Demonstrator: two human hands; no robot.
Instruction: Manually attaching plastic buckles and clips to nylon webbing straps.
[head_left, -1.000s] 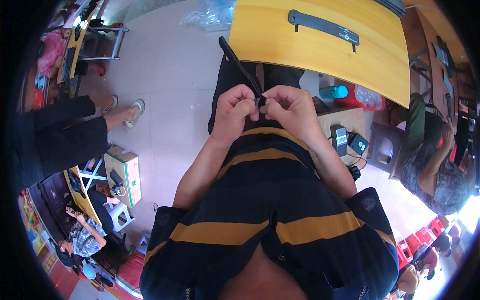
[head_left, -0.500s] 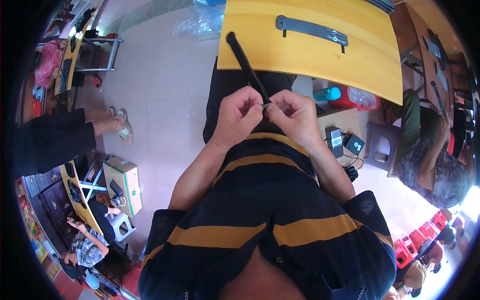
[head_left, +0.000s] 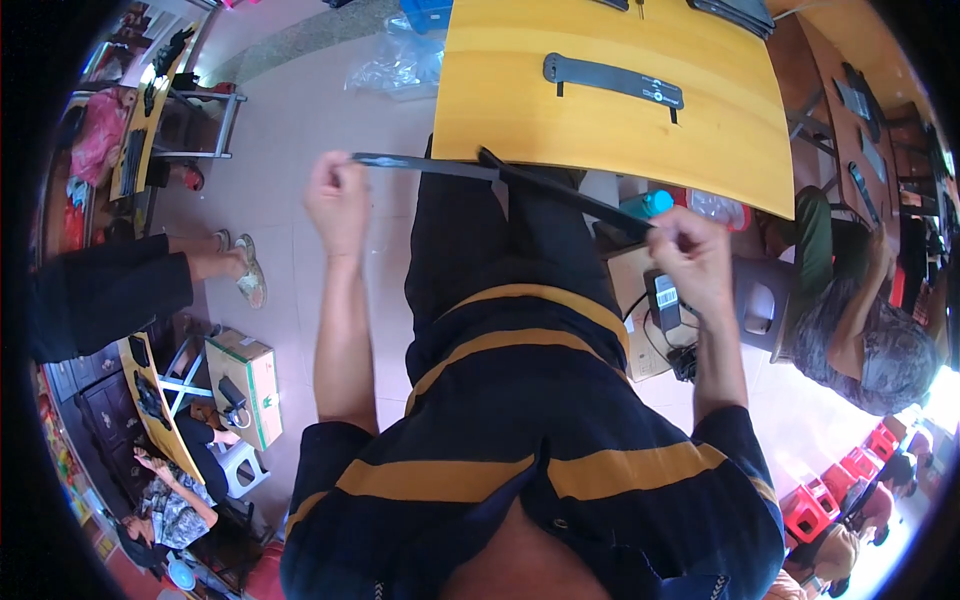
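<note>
My left hand (head_left: 337, 200) is closed on the end of a thin, glossy grey strip (head_left: 425, 166) that looks like a peeled backing film. This film stretches right, where it meets a black strip (head_left: 575, 197) near that strip's far end. The other end of the black strip is in my closed right hand (head_left: 692, 262). Both strips hang over my lap, just before the table's near edge. On the yellow table (head_left: 600, 125) lies a flat dark grey band (head_left: 612, 77) with a rounded end and small black tabs, touched by neither hand.
More dark bands (head_left: 735, 12) are stacked at the table's far right corner. Beneath the right side stand a turquoise bottle (head_left: 657, 203) and a wooden board (head_left: 640, 310) with black boxes and cables. Clear plastic bags (head_left: 395, 65) lie left of the table. Other people sit or stand on both sides.
My hands were together at the black strip's near end. Now they are wide apart, with the grey film drawn out to the left and the black strip swung across to the right.
</note>
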